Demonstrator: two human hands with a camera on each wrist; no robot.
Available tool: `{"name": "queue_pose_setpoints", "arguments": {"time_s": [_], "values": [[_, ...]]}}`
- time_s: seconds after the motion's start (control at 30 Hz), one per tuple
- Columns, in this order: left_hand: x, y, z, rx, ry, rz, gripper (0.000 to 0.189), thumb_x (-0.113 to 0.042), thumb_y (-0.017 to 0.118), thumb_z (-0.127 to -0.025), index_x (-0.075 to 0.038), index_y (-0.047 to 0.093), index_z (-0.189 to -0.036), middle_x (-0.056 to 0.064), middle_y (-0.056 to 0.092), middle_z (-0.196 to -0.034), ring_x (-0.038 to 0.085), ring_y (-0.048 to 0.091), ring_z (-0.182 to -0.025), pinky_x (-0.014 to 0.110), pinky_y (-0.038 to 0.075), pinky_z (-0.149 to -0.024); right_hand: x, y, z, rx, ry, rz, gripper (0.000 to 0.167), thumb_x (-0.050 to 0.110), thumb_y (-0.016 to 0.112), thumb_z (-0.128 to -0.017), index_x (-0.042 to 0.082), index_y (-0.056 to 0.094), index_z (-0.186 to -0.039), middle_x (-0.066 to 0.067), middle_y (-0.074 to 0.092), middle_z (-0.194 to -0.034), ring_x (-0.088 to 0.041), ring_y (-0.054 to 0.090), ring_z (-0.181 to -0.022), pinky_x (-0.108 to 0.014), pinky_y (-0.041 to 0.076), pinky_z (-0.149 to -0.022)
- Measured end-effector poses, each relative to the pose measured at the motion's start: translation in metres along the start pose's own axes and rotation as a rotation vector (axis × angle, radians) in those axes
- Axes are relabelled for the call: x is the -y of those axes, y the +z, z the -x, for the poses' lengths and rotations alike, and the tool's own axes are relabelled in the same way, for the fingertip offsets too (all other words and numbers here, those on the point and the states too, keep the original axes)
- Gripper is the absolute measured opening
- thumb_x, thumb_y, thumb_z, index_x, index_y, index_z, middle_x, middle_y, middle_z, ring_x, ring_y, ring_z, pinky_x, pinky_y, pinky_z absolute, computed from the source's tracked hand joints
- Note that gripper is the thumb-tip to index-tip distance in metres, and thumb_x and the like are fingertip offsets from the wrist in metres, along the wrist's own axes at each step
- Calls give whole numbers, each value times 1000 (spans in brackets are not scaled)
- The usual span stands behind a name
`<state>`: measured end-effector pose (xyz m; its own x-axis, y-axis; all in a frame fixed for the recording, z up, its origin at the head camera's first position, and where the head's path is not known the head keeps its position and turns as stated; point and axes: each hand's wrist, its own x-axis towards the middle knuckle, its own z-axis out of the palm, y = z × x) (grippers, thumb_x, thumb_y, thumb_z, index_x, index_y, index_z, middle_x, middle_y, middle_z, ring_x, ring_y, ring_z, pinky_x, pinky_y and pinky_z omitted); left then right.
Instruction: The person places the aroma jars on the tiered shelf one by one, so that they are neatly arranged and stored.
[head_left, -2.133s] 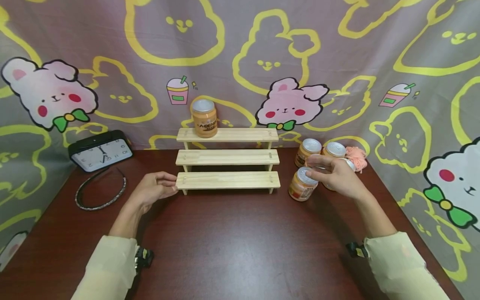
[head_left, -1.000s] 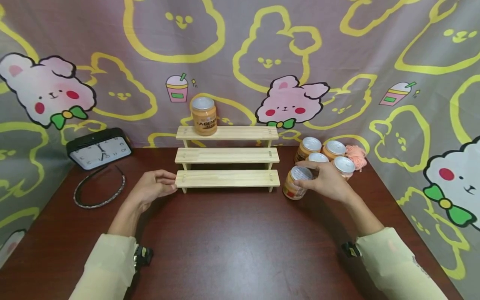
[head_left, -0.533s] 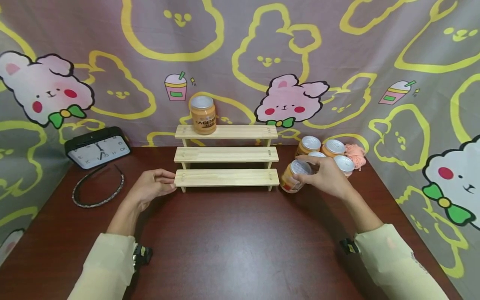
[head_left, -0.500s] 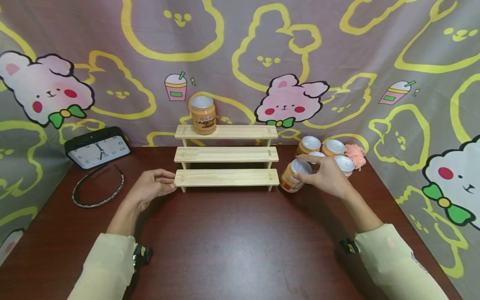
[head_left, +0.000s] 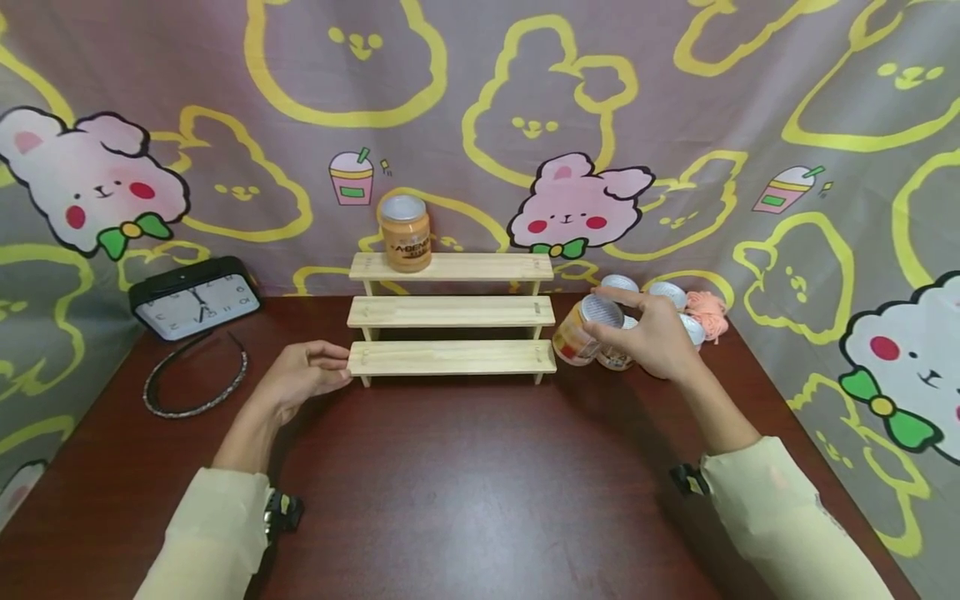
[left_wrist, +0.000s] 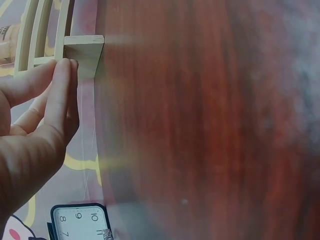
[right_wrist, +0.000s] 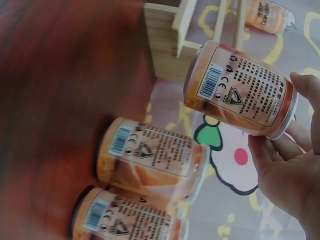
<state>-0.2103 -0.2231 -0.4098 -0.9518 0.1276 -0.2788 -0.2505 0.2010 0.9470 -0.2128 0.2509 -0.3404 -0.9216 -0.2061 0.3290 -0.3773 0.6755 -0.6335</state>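
Note:
My right hand (head_left: 648, 333) grips an orange jar (head_left: 576, 340) around its silver lid end. The jar tilts, raised off the table beside the right end of a three-tier wooden shelf (head_left: 450, 358). In the right wrist view, the jar's barcode label (right_wrist: 235, 90) faces the camera, above other standing jars (right_wrist: 150, 157). My left hand (head_left: 303, 375) pinches the left end of the lowest tier between thumb and fingers, as the left wrist view shows close up (left_wrist: 50, 100). On the top tier, near its left end, stands another orange jar (head_left: 406, 235).
Several silver-lidded jars (head_left: 667, 293) stand at the back right, partly hidden by my right hand, next to peach yarn (head_left: 707, 315). A black-framed clock (head_left: 197, 300) and a headband (head_left: 197, 410) lie at the left. A patterned curtain (head_left: 450, 158) backs the brown table (head_left: 465, 483).
My right hand has closed on the jar's lid end, moved it left toward the shelf and lifted it, tilting it. My left hand has stayed at the shelf's end.

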Motion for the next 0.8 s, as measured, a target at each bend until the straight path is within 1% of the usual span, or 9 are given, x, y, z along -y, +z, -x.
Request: {"name": "queue_pose_setpoints", "arguments": {"time_s": [0.1,0.17,0.2,0.3,0.37,0.4,0.5,0.63,0.8], "values": [[1,-1,0,0,-2,11,42,13,60,-93,18,47,-132,19,64,-110,10,67,-90,28,59,-88,5,-1,-5,-7,-9,-4,50,24,83,-85,6,70,-129,-14,71,-91,-14,49,-64,-22,42,-52],[3,-2,0,-2,-11,26,41,13,60,-94,18,46,-132,17,64,-108,9,67,-89,28,59,-88,9,-1,-8,-5,-15,-6,50,25,83,-85,6,69,-130,-14,71,-93,-14,45,-58,-23,39,-48],[3,-3,0,-2,-14,31,41,13,60,-94,18,46,-132,15,64,-107,9,67,-89,27,59,-87,10,-1,-9,-4,-15,-11,50,25,83,-86,6,69,-130,-15,72,-97,-14,50,-60,-21,41,-51],[3,-3,0,9,-15,58,42,13,60,-94,19,46,-133,13,65,-105,9,67,-88,26,59,-85,13,-1,-12,-5,-13,-24,51,22,84,-84,4,69,-130,-14,68,-124,-17,64,-84,-16,48,-64],[3,-3,-1,17,-11,67,43,12,60,-94,20,45,-133,11,66,-103,9,67,-88,25,60,-84,15,0,-14,-4,-8,-33,51,20,84,-84,3,69,-129,-14,66,-130,-21,65,-103,-14,50,-74],[3,-4,-1,21,-9,71,43,12,61,-94,20,45,-133,11,67,-102,9,67,-88,25,60,-83,16,-1,-15,-2,-2,-42,51,20,84,-83,3,69,-129,-14,65,-130,-23,65,-106,-13,51,-76],[3,-4,-1,21,-11,66,44,12,61,-93,20,45,-133,9,67,-100,8,67,-87,24,60,-82,20,-1,-19,2,6,-64,50,19,83,-84,2,69,-129,-15,66,-130,-26,65,-108,-14,53,-74],[2,-4,-1,17,-13,47,44,11,62,-93,19,46,-133,7,68,-98,7,67,-85,24,60,-81,23,-1,-25,-5,13,-85,47,19,82,-85,4,70,-128,-15,69,-123,-26,65,-99,-17,54,-66],[0,-2,-2,16,-6,26,44,10,64,-93,19,47,-132,7,69,-98,8,67,-85,25,60,-80,27,-2,-31,-6,11,-83,44,20,82,-86,4,71,-126,-14,70,-120,-27,65,-100,-15,52,-67]]}}
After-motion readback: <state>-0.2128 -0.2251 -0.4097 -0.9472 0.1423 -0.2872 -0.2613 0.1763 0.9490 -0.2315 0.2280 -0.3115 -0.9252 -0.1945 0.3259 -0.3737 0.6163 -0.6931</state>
